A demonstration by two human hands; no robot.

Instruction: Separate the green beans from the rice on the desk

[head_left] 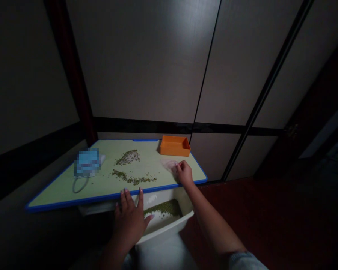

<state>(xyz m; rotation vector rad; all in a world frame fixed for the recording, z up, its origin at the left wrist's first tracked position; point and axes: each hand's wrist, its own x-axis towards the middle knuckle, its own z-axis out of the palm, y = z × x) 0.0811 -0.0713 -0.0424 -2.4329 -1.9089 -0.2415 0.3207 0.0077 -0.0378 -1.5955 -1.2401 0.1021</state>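
My left hand (131,217) rests its spread fingers on the blue front edge of the pale green tabletop (101,187). My right hand (184,172) is closed in a pinch on a thin, see-through plastic bag (169,164) lying near the table's right side. Loose green grains like mung beans (135,180) are strewn in a band in front of my left fingers. Behind them spreads a heap of mixed pale and green grains (130,156). Under the table edge, a white drawer-like bin (160,230) holds more green grains (166,208).
An open orange box (171,150) stands at the back right corner of the table. On the left lies a blurred-out light blue item (88,162) with a loop (80,186). Panelled cabinet doors (146,63) rise behind; a dark red floor (231,213) is at right.
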